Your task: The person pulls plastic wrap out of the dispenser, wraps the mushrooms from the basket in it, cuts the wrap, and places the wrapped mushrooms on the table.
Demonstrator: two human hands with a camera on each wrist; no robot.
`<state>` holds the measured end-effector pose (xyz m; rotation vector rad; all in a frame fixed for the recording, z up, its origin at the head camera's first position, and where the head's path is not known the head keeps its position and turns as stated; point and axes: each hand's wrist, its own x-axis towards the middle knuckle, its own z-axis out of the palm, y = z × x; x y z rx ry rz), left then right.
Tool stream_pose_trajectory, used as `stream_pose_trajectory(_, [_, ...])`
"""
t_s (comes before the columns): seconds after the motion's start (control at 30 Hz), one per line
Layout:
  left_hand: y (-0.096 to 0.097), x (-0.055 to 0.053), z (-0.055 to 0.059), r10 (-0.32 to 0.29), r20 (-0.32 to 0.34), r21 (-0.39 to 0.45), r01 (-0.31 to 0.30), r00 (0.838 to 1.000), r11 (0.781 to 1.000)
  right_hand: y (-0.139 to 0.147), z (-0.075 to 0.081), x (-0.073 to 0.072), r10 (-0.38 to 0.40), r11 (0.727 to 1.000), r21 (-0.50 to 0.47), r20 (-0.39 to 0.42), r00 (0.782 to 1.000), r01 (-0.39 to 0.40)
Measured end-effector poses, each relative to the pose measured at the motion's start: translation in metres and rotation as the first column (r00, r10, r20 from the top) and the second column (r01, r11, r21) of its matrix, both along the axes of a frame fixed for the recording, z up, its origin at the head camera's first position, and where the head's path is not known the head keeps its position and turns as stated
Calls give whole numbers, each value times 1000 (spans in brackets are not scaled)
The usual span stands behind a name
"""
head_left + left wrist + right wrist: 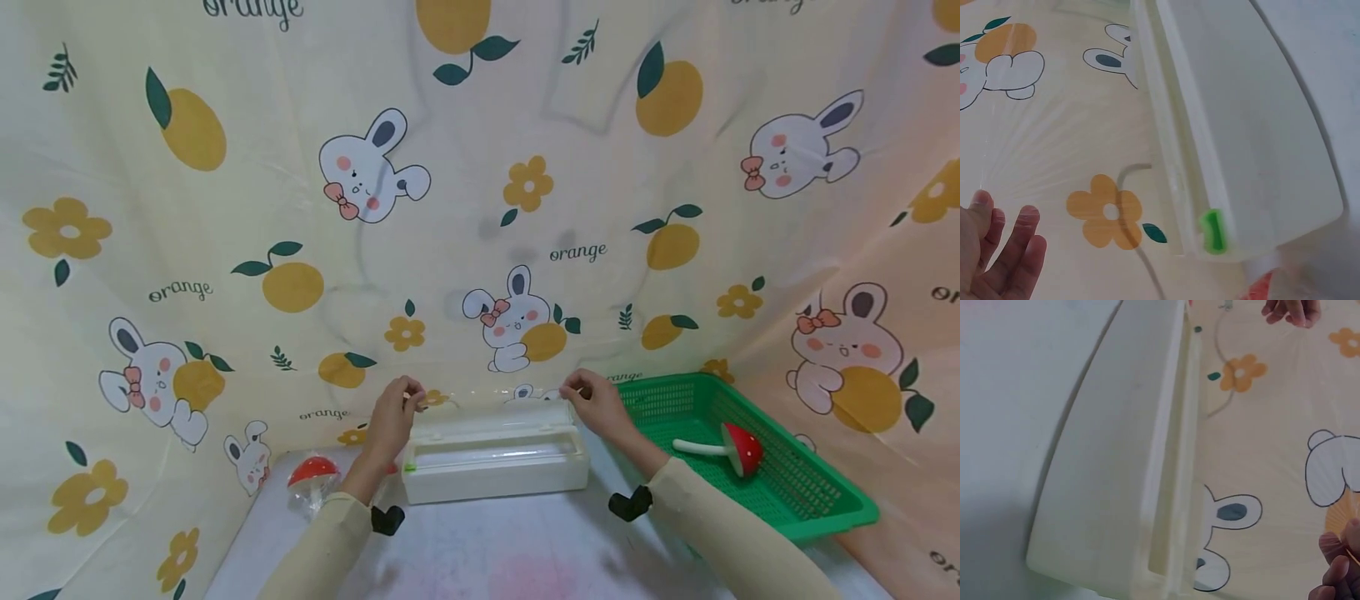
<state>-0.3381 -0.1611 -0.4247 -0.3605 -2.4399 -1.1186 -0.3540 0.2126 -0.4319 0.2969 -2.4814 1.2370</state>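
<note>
A white cling film dispenser [498,482] stands on the table with its lid raised; a roll [491,452] shows inside. A clear sheet of cling film [1054,144] stretches up from it, creased towards the fingertips. At the sheet's left corner my left hand [393,417] pinches the film between thumb and finger, the other fingers spread loosely. My right hand [598,404] pinches the right corner, above the box's far end. Both hands are behind and above the dispenser. A green slider [1213,231] sits at the box's left end.
On the right is a green basket [817,492] holding a red-capped toy mushroom [742,450]. Left of the dispenser lies another mushroom [311,473] in clear wrapping. Something red [392,468] shows partly behind my left wrist. A printed cloth [465,225] hangs close behind.
</note>
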Motion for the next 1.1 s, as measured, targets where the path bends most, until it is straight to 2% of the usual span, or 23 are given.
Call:
stream_pose_trajectory(0.23, [1,0,8,19,-24,21,-18,1000,1000,2,9,0,10,1000,-4,-36,999,-10])
stream_pose_trajectory(0.57, [5,3,17,65,-53,32,-63,996,997,2,24,2,16,999,-36,-43,999,-18])
stream_pose_trajectory(0.83, [6,6,26,84,-49,52,-81,995,995,2,35,3,29,998,-45,-90,996,-33])
stream_pose_trajectory(1.1, [6,9,37,86,-83,66,-81,993,995,2,48,6,43,998,-42,-117,992,-48])
